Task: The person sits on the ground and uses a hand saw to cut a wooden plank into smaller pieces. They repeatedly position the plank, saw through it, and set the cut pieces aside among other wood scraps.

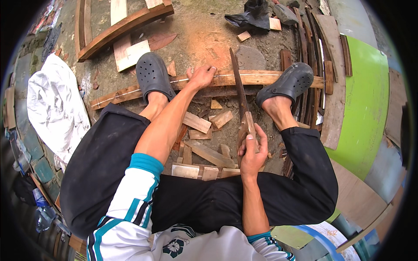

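A long wooden plank (250, 78) with a pale line along it lies crosswise in front of me, under both my dark clogs. My left hand (203, 77) is closed over this plank between the clogs, its fingertips at the far edge. In my right hand (254, 152) is a handsaw, held by its wooden handle (248, 124) with the fingers partly curled round it. The saw's dark, narrow blade (239, 85) points away from me and crosses the plank to the right of my left hand. Whether the teeth touch the wood I cannot tell.
Several wood offcuts (197, 122) lie on the ground between my legs. A wooden frame (126, 28) lies at the far left, a white cloth (56, 104) at the left. Long strips (311, 48) and a green board (361, 104) are at the right. A black plastic bag (250, 16) lies at the back.
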Action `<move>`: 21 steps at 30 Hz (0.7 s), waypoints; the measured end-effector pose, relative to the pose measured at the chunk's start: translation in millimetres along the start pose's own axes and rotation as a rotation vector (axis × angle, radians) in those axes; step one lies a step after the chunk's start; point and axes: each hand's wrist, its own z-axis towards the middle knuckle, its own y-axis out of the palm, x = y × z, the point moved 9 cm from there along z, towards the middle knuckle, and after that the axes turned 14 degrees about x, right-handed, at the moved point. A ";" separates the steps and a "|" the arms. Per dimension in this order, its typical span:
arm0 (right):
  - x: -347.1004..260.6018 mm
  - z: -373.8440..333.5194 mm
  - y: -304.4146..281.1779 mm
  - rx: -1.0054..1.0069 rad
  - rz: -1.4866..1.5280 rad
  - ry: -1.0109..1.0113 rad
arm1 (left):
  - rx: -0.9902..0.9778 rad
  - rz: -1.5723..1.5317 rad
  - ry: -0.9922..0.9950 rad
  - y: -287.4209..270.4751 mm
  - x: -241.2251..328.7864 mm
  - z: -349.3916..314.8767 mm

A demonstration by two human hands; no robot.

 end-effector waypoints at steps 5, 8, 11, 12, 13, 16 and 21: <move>-14.7 -9.3 0.6 -0.014 -0.241 -0.250 | 0.004 0.155 -0.066 -8.8 22.3 -11.9; -19.3 -18.1 3.3 -0.057 -0.312 -0.275 | 0.023 0.211 -0.061 -10.1 26.3 -13.9; -23.3 -24.4 5.8 -0.068 -0.350 -0.373 | 0.026 0.235 -0.055 -10.1 25.8 -12.9; -25.7 -26.8 5.7 -0.072 -0.360 -0.397 | 0.022 0.241 -0.054 -9.6 25.8 -11.8; -26.0 -28.1 5.9 -0.094 -0.365 -0.356 | 0.012 0.255 -0.064 -8.6 24.5 -10.6; -28.8 -34.1 3.8 -0.147 -0.387 -0.295 | 0.005 0.284 -0.061 -7.6 23.6 -10.4; -31.3 -50.7 -13.0 -0.120 -0.355 -0.362 | 0.074 0.301 -0.009 -9.5 24.6 -13.6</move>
